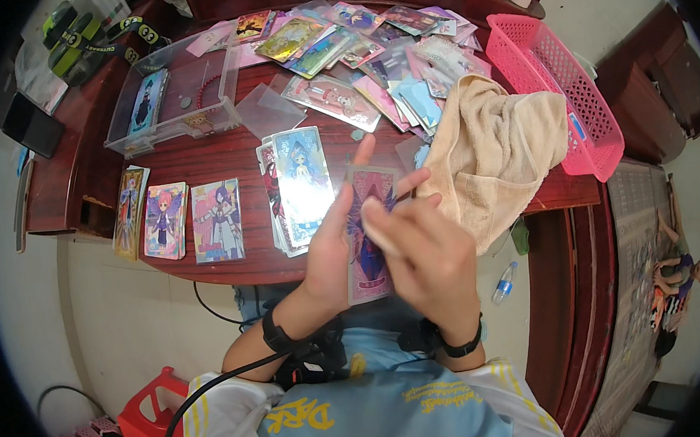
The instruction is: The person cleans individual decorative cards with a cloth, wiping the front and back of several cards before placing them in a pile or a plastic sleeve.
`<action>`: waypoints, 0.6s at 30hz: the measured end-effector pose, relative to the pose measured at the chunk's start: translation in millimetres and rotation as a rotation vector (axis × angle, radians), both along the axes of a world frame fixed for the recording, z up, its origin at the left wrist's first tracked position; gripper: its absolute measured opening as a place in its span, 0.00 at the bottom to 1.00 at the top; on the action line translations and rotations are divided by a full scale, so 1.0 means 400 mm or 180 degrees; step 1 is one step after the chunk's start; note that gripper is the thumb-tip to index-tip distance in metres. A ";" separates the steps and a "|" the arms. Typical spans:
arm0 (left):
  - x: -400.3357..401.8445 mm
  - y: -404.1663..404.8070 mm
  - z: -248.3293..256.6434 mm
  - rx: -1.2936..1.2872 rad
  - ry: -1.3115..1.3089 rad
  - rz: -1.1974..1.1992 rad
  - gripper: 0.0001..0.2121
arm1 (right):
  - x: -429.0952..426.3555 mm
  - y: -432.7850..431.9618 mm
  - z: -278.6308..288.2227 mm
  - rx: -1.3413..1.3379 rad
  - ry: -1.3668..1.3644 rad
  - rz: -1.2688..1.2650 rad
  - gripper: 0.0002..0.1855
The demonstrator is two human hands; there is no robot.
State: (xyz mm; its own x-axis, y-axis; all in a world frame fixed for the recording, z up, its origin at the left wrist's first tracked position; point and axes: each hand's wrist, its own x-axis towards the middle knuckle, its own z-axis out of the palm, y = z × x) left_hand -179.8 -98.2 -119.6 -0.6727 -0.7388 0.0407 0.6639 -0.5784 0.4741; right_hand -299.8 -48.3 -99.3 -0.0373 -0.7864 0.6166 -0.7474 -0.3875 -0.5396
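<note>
My left hand (328, 250) holds a pink trading card (371, 278) with a dark purple figure, upright in front of my body above the table's front edge. My right hand (432, 255) is over the face of that card, its fingers bent and blurred by motion; whether they grip it cannot be made out. Just beyond my left hand is a stack of cards topped by a shiny blue one (305, 185). To its left lie a card with a purple-haired figure (217, 221), a pink-haired card stack (164, 222) and a gold-edged stack (130, 212).
Loose cards and sleeves (338, 43) cover the table's back. A clear plastic box (173, 133) stands at left. A beige towel (497, 153) hangs over the right edge beside a pink basket (603, 146). A plastic bottle (505, 282) lies on the floor; a person (674, 278) sits at far right.
</note>
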 end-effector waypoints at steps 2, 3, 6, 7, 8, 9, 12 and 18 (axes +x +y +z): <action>0.004 -0.005 -0.027 0.0186 0.0867 -0.0124 0.26 | 0.003 0.043 0.004 0.0461 0.0321 0.0630 0.21; 0.008 -0.001 -0.005 0.0351 0.0180 0.0078 0.27 | -0.017 0.071 0.024 0.0791 0.0346 0.1009 0.21; -0.004 0.002 -0.036 0.0094 0.0713 -0.0259 0.26 | -0.043 0.083 0.045 0.0743 0.0183 0.0826 0.20; -0.010 0.014 -0.020 0.0110 0.0456 -0.0192 0.25 | -0.031 0.063 0.038 0.0282 -0.0088 0.0378 0.20; -0.015 0.021 -0.012 0.0151 0.0459 -0.0199 0.25 | -0.022 0.036 0.037 0.0322 -0.0090 0.0367 0.20; -0.019 0.023 -0.003 -0.0018 0.0022 0.0129 0.25 | -0.013 0.006 0.041 0.0159 -0.0226 0.0052 0.19; -0.012 0.015 -0.019 -0.0251 -0.0511 0.0475 0.24 | 0.023 -0.016 0.030 0.0070 -0.0116 -0.0219 0.19; 0.003 0.006 -0.028 -0.0134 0.0300 -0.0002 0.25 | -0.025 0.083 0.030 0.0808 0.0432 0.0837 0.17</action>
